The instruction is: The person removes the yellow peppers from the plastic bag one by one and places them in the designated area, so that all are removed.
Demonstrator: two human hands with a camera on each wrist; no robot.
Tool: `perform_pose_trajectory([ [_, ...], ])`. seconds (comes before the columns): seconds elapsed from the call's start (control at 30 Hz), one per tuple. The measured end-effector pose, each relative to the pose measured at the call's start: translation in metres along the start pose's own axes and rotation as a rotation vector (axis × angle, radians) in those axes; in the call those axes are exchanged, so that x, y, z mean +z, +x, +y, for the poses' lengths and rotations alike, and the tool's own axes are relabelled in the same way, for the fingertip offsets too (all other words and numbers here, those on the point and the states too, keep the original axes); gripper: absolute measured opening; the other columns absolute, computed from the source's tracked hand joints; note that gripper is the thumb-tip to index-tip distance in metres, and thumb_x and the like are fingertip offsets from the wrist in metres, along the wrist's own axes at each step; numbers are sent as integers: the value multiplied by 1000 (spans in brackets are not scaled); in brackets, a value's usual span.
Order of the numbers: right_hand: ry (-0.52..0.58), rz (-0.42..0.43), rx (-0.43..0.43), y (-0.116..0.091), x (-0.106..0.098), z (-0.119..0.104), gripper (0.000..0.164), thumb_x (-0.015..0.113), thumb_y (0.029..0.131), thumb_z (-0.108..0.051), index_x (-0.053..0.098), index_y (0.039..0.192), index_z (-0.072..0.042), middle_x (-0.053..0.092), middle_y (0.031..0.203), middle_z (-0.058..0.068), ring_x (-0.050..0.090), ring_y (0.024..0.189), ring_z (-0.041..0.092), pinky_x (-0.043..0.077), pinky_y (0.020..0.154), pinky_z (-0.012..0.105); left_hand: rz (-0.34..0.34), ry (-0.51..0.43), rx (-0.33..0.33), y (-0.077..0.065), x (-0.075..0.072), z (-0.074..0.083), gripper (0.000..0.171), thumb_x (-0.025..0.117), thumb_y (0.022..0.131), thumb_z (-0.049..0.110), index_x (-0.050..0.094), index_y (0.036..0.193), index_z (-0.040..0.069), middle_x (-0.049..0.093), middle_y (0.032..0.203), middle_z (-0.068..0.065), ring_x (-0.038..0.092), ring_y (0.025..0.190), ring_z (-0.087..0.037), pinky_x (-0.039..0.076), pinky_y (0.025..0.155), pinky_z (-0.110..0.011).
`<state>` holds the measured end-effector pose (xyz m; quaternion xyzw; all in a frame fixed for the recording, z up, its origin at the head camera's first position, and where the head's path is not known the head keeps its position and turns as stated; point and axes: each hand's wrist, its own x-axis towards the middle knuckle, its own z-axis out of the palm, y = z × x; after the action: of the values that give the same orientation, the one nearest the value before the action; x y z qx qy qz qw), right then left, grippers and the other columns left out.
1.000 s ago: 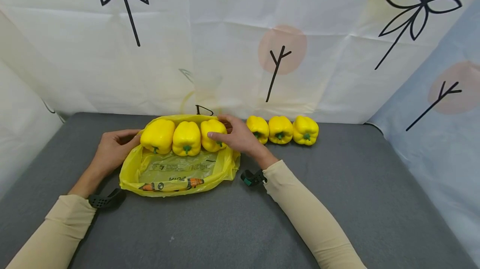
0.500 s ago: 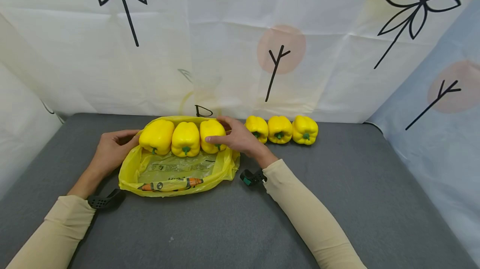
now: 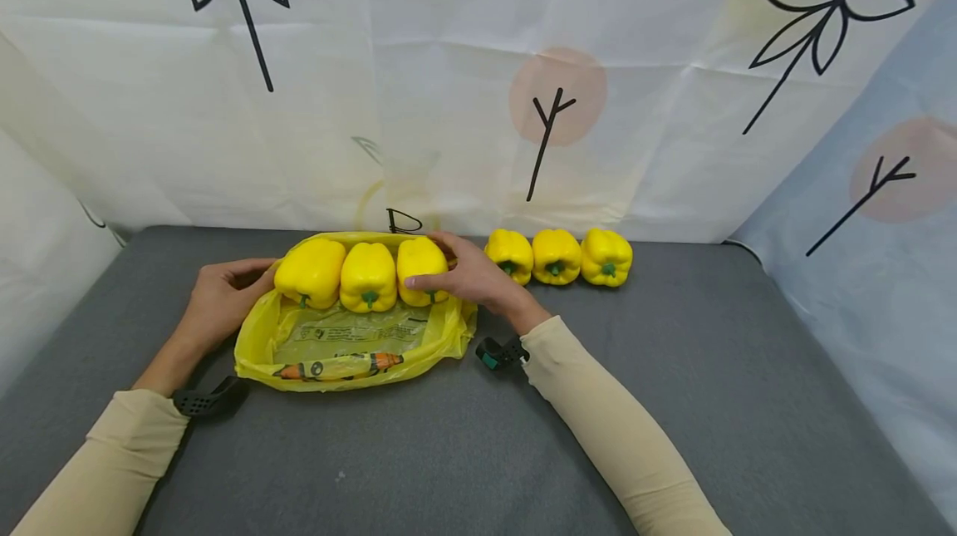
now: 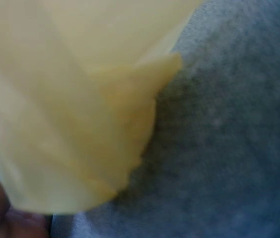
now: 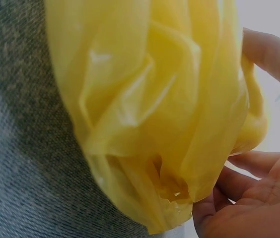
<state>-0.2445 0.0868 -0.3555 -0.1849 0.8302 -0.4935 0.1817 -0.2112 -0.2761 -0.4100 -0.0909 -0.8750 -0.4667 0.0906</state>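
Note:
A yellow plastic bag (image 3: 257, 345) lies spread with its mouth toward me, printed with an orange pencil. Three yellow bell peppers sit side by side along its back: a left one (image 3: 310, 272), a middle one (image 3: 369, 277) and a right one (image 3: 419, 266). With thumb in front and fingers behind, my right hand (image 3: 478, 274) grips the right pepper. On the other side my left hand (image 3: 224, 299) holds the bag's left rim, right beside the left pepper. The bag (image 4: 65, 124) hides most of that hand in the left wrist view.
Three more yellow bell peppers (image 3: 557, 257) stand in a row to the right of the bag, close to the back wall hanging (image 3: 449, 104). A grey cloth (image 3: 419, 461) covers the table. Black straps (image 3: 213, 399) circle both wrists.
My right thumb has slid slightly left over the front of the right pepper. The whole head view has shifted a little; the left hand and the bag keep their arrangement.

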Motion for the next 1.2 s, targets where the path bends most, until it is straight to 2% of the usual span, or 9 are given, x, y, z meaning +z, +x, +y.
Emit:
perform_pose_trajectory([
  [0.23, 20, -7, -17, 1, 1, 2, 88, 80, 89, -33, 32, 160, -13, 48, 144, 9, 53, 123, 23, 50, 99, 39, -1, 2, -9, 1, 0, 0, 45, 64, 102, 33, 67, 130, -3, 63, 101, 26, 61, 90, 9, 52, 72, -11],
  [0.43, 34, -4, -17, 1, 1, 3, 88, 81, 88, -30, 33, 159, -11, 49, 142, 9, 53, 122, 23, 50, 99, 38, -12, 2, 1, 0, 0, -1, 44, 62, 104, 31, 66, 131, -4, 64, 104, 25, 61, 91, 8, 52, 73, -10],
  [0.73, 47, 2, -15, 1, 2, 0, 82, 83, 86, -28, 37, 154, -15, 50, 141, 8, 54, 121, 23, 51, 98, 38, -4, -9, 0, 0, 0, 1, 45, 63, 103, 32, 67, 130, -3, 65, 102, 25, 62, 90, 7, 53, 72, -11],
  [1.2, 27, 18, -32, 1, 3, 2, 83, 85, 84, -30, 39, 151, -15, 49, 139, 8, 54, 119, 23, 50, 97, 38, 4, -7, 0, 0, 1, 0, 45, 64, 102, 32, 67, 129, -4, 65, 103, 24, 62, 89, 8, 53, 71, -12],
])
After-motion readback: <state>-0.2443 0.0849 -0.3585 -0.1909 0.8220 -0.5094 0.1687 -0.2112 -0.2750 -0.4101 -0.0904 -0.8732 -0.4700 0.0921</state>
